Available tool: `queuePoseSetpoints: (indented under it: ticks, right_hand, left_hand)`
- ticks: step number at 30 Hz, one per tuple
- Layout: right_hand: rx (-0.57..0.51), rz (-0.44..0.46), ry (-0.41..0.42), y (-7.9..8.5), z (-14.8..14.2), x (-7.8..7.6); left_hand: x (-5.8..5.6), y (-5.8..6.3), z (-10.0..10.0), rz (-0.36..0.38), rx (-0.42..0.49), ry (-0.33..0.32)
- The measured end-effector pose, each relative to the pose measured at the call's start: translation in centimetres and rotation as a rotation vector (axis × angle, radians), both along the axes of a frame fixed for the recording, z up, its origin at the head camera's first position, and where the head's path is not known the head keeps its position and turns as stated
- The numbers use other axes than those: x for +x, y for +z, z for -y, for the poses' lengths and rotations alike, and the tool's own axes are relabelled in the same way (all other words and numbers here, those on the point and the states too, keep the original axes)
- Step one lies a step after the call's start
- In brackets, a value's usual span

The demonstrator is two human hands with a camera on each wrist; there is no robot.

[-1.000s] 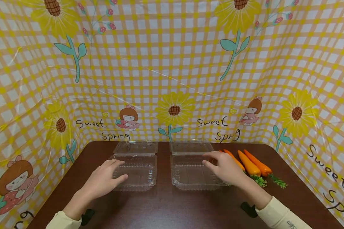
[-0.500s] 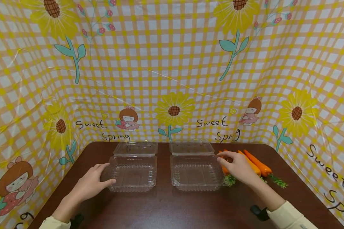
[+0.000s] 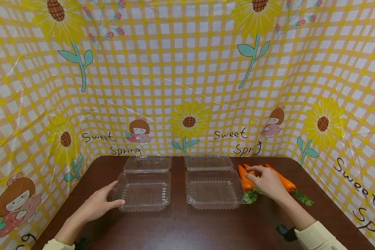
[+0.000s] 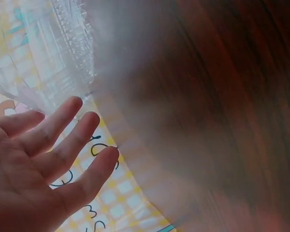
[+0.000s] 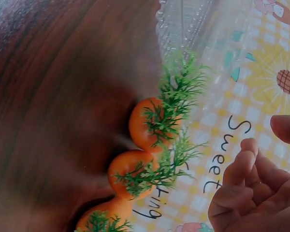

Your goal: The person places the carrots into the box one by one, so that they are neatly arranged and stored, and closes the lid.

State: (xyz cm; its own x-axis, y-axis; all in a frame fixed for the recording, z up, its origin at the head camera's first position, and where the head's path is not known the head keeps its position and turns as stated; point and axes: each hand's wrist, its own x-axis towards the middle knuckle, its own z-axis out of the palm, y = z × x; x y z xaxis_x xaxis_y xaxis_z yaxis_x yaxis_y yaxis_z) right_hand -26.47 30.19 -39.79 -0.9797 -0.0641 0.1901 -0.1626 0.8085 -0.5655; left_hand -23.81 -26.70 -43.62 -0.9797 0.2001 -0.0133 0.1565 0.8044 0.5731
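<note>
Two clear plastic clamshell boxes stand side by side with lids tipped back: a left box point(image 3: 145, 205) and a right box point(image 3: 214, 205). My left hand point(image 3: 95, 205) is at the left box's outer side, thumb and fingers spread; whether it touches cannot be told. In the left wrist view its fingers point(image 4: 77, 145) are spread, holding nothing. My right hand point(image 3: 267, 182) hovers over several orange carrots with green tops, partly hiding them. A carrot point(image 3: 245, 180) lies beside the right box, left of that hand. In the right wrist view, thumb and fingers are apart above the carrots point(image 5: 147, 123).
The dark brown table point(image 3: 181, 229) carries everything. Behind and to both sides hangs a yellow checked cloth point(image 3: 187, 80) with sunflowers. Another carrot point(image 3: 285, 182) lies at the right.
My left hand has drawn back leftward from over the left box to its side. My right hand has moved right, from over the right box to over the carrots.
</note>
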Motion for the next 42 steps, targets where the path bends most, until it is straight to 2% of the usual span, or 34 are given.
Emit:
queuePoseSetpoints:
  ticks: [14, 20, 31, 42]
  right_hand:
    - [0.019, 0.1, -0.064, -1.3, -1.0, -0.9]
    - [0.036, 0.164, -0.08, -1.6, -1.3, -1.0]
    - [0.137, 0.204, -0.119, -1.8, -1.6, -1.7]
    - [0.147, 0.283, -0.14, -2.1, -1.2, -1.6]
  left_hand:
    - [0.1, 0.1, 0.2, 0.031, 0.011, -0.016]
    - [0.0, 0.1, 0.2, 0.025, 0.01, -0.026]
    - [-0.1, 0.0, 0.3, 0.026, 0.024, -0.024]
    - [-0.1, -0.1, 0.4, 0.053, 0.04, -0.019]
